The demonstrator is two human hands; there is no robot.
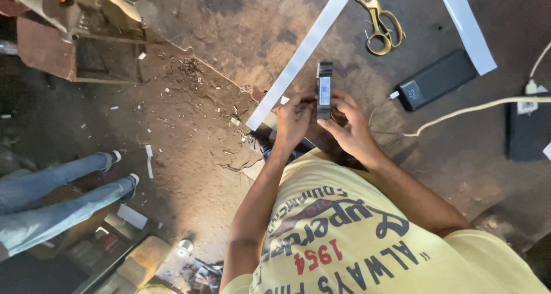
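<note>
In the head view, a small dark rectangular block with a pale label strip along its upper face (325, 90) is held upright-on-end over the dark, stained bench (241, 24), just in front of the torso. It is pinched from both sides: the left hand (294, 120) is closed on its left edge and the right hand (351, 127) on its right edge and underside, the fingers (338, 99) curled tight against it rather than spread. The grip seems chosen so that the labelled face is kept turned up and unobstructed.

The block appears narrow and long, black at both ends, with the whitish-blue strip running down its middle; finer detail cannot be made out.

A long white strip (298, 58) is laid diagonally just beside the left hand, within easy reach. Brass-handled scissors (379, 24), a black power bank (436, 78) with a white cable (476, 107), and a second white strip (466, 27) are set well apart to the right.
</note>
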